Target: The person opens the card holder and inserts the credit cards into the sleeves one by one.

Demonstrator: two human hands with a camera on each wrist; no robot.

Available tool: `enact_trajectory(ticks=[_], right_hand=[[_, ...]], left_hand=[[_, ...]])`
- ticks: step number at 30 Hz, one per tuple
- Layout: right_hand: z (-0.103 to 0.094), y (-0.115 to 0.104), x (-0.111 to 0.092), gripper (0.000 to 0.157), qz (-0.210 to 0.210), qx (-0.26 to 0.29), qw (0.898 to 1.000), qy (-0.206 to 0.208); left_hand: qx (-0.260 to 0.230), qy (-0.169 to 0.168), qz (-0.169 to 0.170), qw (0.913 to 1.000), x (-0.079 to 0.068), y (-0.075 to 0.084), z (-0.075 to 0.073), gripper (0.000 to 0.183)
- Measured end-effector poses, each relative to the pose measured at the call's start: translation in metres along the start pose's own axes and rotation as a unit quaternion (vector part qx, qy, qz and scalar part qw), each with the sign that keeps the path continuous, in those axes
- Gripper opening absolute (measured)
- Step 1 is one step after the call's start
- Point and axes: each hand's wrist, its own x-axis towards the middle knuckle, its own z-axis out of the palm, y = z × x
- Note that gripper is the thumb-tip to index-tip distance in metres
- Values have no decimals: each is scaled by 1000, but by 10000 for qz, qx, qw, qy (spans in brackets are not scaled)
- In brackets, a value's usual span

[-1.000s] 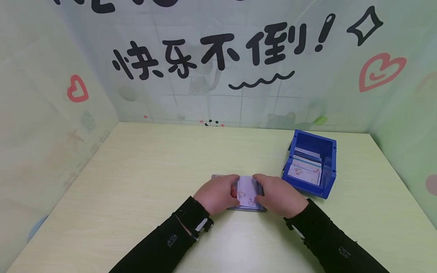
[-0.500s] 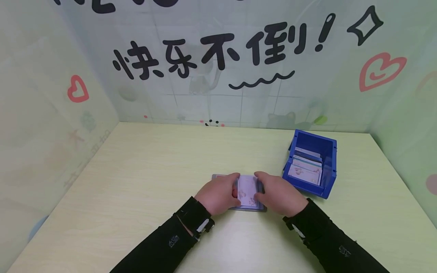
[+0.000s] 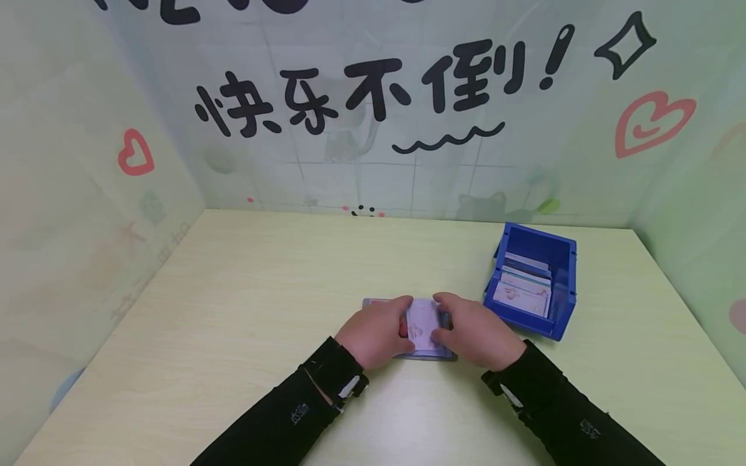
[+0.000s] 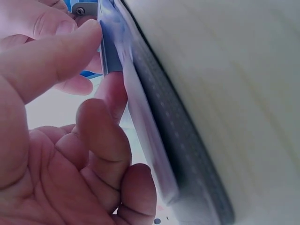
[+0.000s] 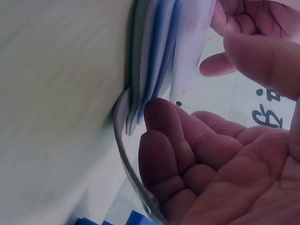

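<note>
A pale pinkish-white card point(image 3: 422, 322) with a faint print lies over a grey card holder point(image 3: 434, 355), which is spread open on the table. My left hand point(image 3: 373, 331) holds the card's left edge between thumb and forefinger. On the opposite edge, my right hand point(image 3: 479, 331) grips the card with thumb at the side and forefinger at the far corner. Bluish-grey sleeve pages point(image 5: 157, 61) show edge-on under the card in the right wrist view. There, a grey strap point(image 5: 124, 150) bends out beside the fingers. My hands cover much of the holder.
Behind and right of my right hand stands a blue plastic bin point(image 3: 566, 285), with several cards point(image 3: 520, 298) leaning in it. Printed cloth walls point(image 3: 326, 184) close off the back and both sides of the pale wooden table point(image 3: 280, 259).
Both hands stay at the card with only slight shifts; the left hand has moved a little to the right. The bin and the card holder stay in place.
</note>
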Motion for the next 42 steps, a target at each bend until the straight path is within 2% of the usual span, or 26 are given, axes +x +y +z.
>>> enact_trajectory(ticks=[10,25,42], right_hand=[[0,-1,0,59,54,400,9991,113],[1,0,2,33,64,786,9963,336],[-1,5,6,31,56,1233,9915,400]], left_hand=[[39,-52,19,10000,-1,2,0,73],[-91,-61,2,9999,0,3,2,68],[-82,-110,205,9997,-2,2,-3,57]])
